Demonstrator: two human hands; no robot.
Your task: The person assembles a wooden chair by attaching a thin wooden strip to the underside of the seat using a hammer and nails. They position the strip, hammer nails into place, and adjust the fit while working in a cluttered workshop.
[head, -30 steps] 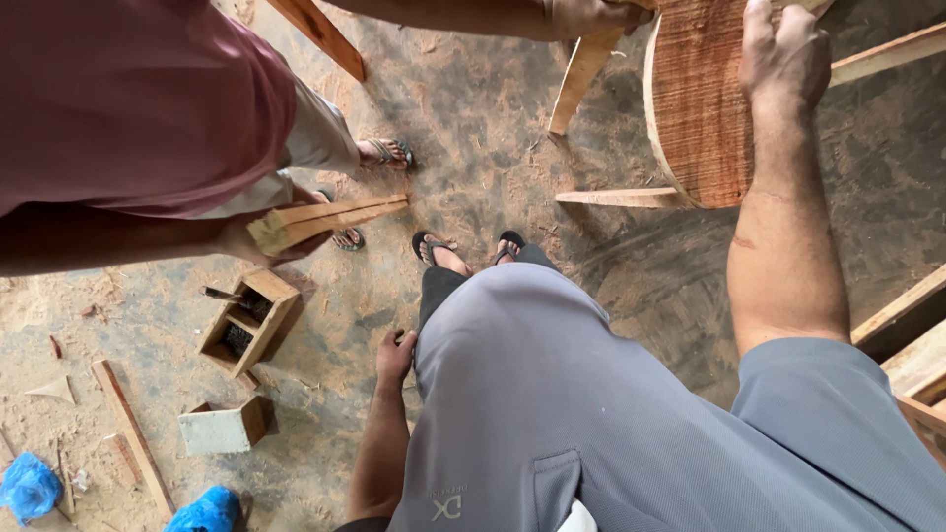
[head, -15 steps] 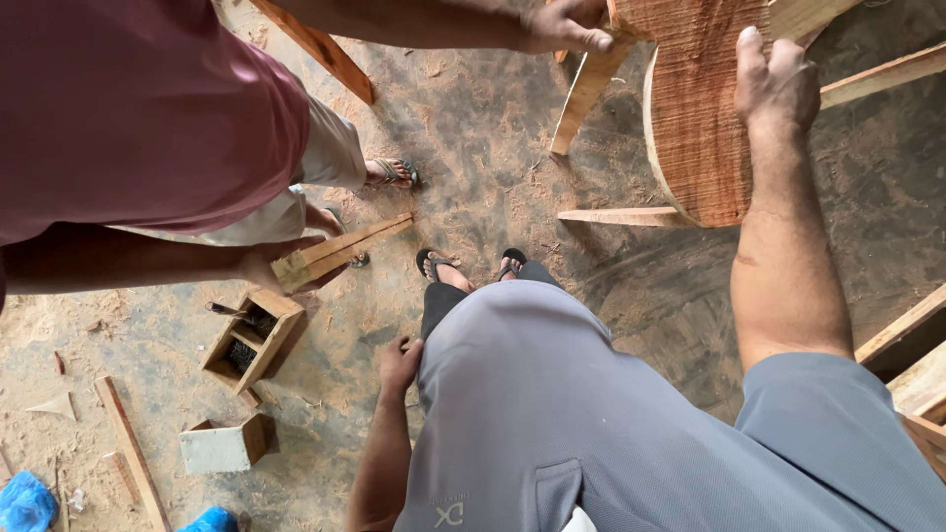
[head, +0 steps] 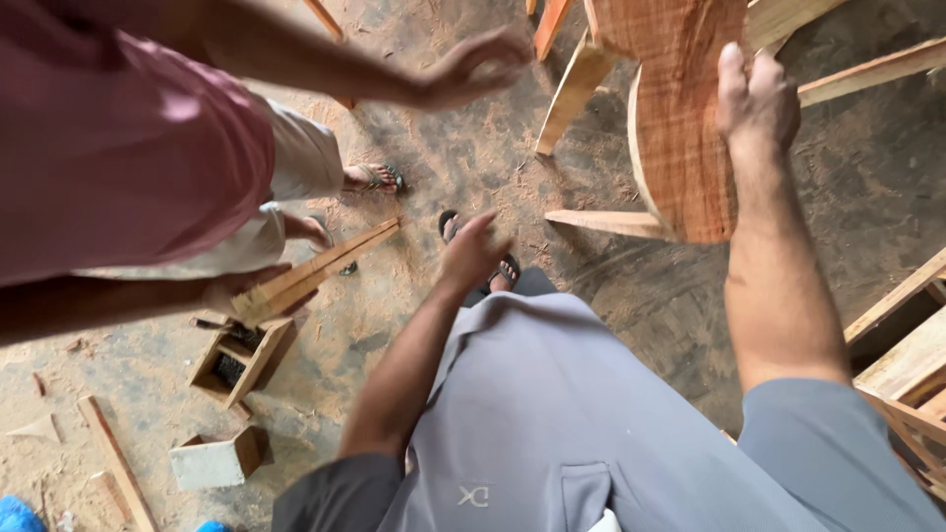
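Round seat [head: 680,128] of raw, matt, grained wood; legs [head: 576,94] pale bare timber; floor [head: 611,296] rough, sawdust-strewn.

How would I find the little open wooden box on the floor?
Start at the sawdust floor, left of the person's grey clothes. The open wooden box sits just under the co-worker's wood strip. Unlike the plain pale block below it, it has dividers inside.
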